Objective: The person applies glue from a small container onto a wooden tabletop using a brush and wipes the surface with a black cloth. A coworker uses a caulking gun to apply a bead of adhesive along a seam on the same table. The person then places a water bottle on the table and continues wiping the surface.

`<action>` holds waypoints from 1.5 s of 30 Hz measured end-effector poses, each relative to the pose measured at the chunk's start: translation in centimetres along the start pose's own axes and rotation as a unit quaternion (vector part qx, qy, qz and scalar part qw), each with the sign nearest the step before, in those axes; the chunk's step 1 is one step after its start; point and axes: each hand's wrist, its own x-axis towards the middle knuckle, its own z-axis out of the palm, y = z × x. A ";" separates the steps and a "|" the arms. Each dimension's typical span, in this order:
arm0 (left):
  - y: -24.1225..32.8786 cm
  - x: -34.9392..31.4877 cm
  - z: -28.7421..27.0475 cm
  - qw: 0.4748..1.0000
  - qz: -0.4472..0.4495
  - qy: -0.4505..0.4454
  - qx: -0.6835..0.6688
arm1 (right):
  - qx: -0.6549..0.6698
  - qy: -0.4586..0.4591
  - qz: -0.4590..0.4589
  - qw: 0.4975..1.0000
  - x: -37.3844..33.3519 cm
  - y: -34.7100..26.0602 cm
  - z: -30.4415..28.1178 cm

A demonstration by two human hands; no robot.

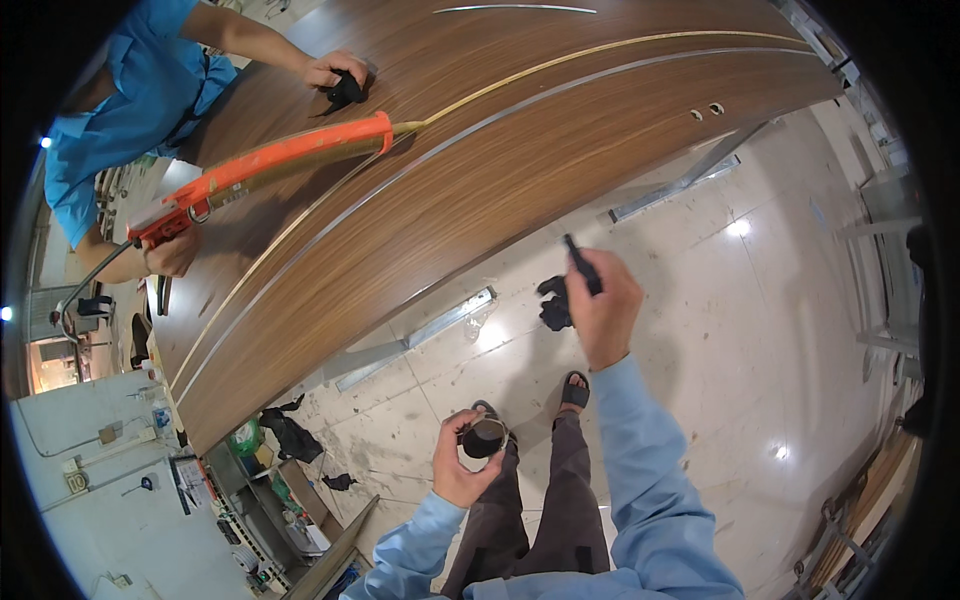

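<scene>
My left hand (462,460) is low in front of my legs, its fingers wrapped round a small open can (484,437) with a pale rim and a dark inside. Farther forward and to the right, my right hand (606,308) grips a slim black stick-shaped tool (582,264) that points up and left. A crumpled black cloth (555,304) shows beside its fingers; whether the hand holds it, I cannot tell. Ahead of both hands lies a long brown wood-grain panel (480,190), touched by neither hand.
A co-worker in blue, at far left, grips an orange caulking gun (270,165) over the panel and holds a black cloth (345,91). A tan strip (560,70) and a grey line (520,108) run along the panel. Metal legs (450,318) reach the tiled floor; shelves (262,505) stand lower left.
</scene>
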 end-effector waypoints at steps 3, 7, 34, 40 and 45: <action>-0.1 0.2 0.2 1.000 -0.002 0.002 -0.017 | -0.013 0.041 0.054 0.998 0.9 1.0 -0.9; -0.4 0.4 0.6 1.000 -0.003 -0.006 -0.016 | 0.001 -0.003 0.010 1.000 2.2 1.5 -1.9; 0.2 1.7 2.9 0.999 -0.002 0.004 -0.035 | 0.006 -0.001 0.000 1.000 4.8 4.9 -3.4; 0.4 2.0 3.3 1.000 -0.003 -0.005 -0.013 | -0.054 0.040 0.031 0.997 7.6 5.6 -4.8; 0.8 2.5 3.8 1.000 0.025 -0.005 -0.002 | -0.034 0.040 0.066 0.996 8.9 7.1 -5.9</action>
